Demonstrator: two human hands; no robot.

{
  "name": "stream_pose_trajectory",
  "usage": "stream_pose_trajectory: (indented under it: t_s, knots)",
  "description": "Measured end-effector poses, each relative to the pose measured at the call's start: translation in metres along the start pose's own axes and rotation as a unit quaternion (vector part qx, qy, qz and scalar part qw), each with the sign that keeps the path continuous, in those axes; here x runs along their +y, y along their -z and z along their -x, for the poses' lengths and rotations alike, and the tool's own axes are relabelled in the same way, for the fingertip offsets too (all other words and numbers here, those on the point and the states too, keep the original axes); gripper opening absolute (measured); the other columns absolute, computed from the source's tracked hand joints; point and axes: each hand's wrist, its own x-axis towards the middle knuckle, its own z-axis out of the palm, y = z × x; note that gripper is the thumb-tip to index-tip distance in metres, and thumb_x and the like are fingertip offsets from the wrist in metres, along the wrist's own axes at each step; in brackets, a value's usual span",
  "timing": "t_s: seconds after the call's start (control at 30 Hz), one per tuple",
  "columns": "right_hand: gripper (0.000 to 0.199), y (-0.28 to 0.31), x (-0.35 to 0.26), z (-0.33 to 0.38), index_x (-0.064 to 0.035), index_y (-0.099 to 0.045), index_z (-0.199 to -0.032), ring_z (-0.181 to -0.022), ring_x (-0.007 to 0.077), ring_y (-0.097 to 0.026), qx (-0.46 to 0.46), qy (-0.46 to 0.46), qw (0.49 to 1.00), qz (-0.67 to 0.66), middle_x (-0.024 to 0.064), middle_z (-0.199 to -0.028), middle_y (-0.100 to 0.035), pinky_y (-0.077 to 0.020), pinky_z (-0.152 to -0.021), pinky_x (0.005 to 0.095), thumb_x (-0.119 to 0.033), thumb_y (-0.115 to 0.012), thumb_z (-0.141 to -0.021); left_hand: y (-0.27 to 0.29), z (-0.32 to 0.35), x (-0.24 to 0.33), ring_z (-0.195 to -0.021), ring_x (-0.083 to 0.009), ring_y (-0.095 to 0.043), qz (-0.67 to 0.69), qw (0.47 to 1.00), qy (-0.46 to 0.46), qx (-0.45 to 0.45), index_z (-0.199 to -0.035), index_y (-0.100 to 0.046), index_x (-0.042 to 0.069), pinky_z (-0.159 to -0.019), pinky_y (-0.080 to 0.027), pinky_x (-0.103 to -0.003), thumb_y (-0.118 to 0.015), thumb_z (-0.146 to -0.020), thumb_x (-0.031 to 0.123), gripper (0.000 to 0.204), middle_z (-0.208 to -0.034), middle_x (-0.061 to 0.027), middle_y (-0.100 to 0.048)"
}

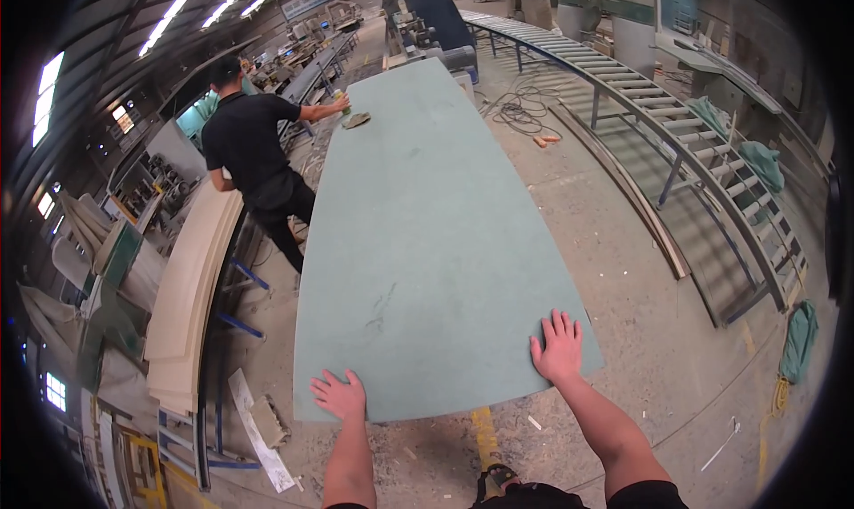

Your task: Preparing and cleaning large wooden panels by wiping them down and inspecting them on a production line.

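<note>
A long pale green board lies flat in front of me, stretching away toward a machine at the far end. My left hand rests on its near edge at the left, fingers spread. My right hand lies flat on the near right corner, fingers apart. Neither hand holds anything. At the far left side of the board a person in black stands with a hand on a small block lying on the board's surface.
A stack of pale cream boards sits on a blue rack to the left. A roller conveyor runs along the right. Cables and wood strips lie on the dusty floor. A dark machine stands beyond the board.
</note>
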Motion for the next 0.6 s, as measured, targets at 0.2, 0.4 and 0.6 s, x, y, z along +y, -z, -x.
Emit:
stream_pose_trajectory:
  t_s: [0.2, 0.4, 0.6]
  knots:
    - [0.056, 0.001, -0.007, -0.001, -0.0061, -0.063, -0.141, -0.153, 0.0402, -0.041, 0.010, 0.019, 1.000, -0.019, 0.0202, -0.162, -0.050, -0.0243, -0.128, 0.0632, -0.041, -0.067, -0.098, 0.011, 0.006, -0.068, -0.159, -0.0390, -0.033, 0.177, 0.980, -0.082, -0.050, -0.162, -0.046, 0.006, -0.129, -0.028, -0.052, -0.065, -0.100, 0.057, 0.082, -0.169, -0.0273, -0.038]
    - [0.058, 0.005, 0.026, 0.005, -0.0060, -0.061, -0.145, -0.156, 0.0386, -0.039, -0.004, -0.010, 1.000, 0.023, 0.0197, -0.165, -0.049, -0.0212, -0.131, 0.0603, -0.042, -0.064, -0.100, 0.155, 0.081, -0.074, -0.112, -0.0284, -0.063, 0.415, 0.876, -0.240, 0.048, -0.104, -0.062, 0.005, -0.106, -0.049, -0.040, -0.082, -0.093, 0.015, 0.024, -0.119, -0.0161, -0.067]
    - [0.055, 0.001, -0.001, 0.008, -0.0051, -0.062, -0.145, -0.155, 0.0373, -0.041, -0.015, 0.021, 0.999, 0.022, 0.0182, -0.163, -0.050, -0.0266, -0.128, 0.0576, -0.038, -0.064, -0.101, 0.364, 0.183, -0.192, -0.080, -0.0160, -0.066, 0.533, 0.807, -0.245, 0.064, -0.078, -0.051, 0.007, -0.094, -0.053, -0.039, -0.071, -0.094, -0.004, 0.028, -0.082, -0.0038, -0.066]
